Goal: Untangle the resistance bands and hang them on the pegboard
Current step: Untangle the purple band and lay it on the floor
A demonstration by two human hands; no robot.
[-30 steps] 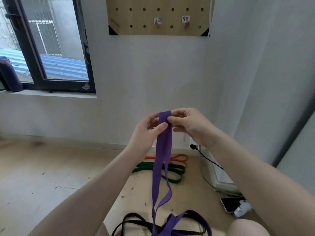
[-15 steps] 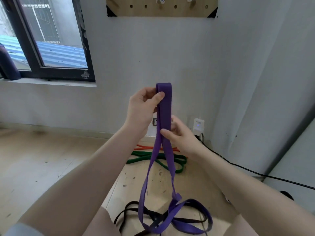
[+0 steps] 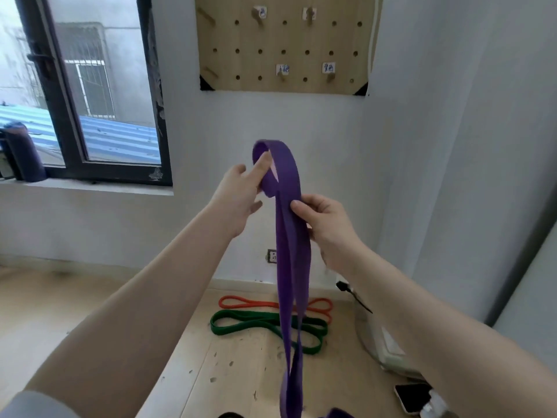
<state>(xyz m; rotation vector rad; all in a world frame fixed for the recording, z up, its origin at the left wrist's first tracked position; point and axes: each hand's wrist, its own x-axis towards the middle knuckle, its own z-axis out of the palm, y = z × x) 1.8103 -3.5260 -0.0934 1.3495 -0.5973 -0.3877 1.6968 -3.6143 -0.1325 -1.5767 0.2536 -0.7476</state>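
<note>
A wide purple resistance band (image 3: 291, 260) hangs from my hands down to the floor, its top opened into a small loop. My left hand (image 3: 241, 191) has fingers inside that loop and holds it up. My right hand (image 3: 324, 223) pinches the two hanging strands together just below the loop. The wooden pegboard (image 3: 283, 43) is on the wall above, with several labelled pegs and no band on it. An orange band (image 3: 241, 303) and a green band (image 3: 241, 322) lie on the floor by the wall.
A dark-framed window (image 3: 99, 95) fills the left, with a dark bottle (image 3: 24, 152) on its sill. A wall socket (image 3: 272, 256), a black cable (image 3: 358, 298), a white appliance (image 3: 382, 342) and a phone (image 3: 414, 398) are at the right on the wooden floor.
Both hands have risen with the purple band and the view has tilted up, showing more of the pegboard. The band's top has opened from a flat fold into a round loop.
</note>
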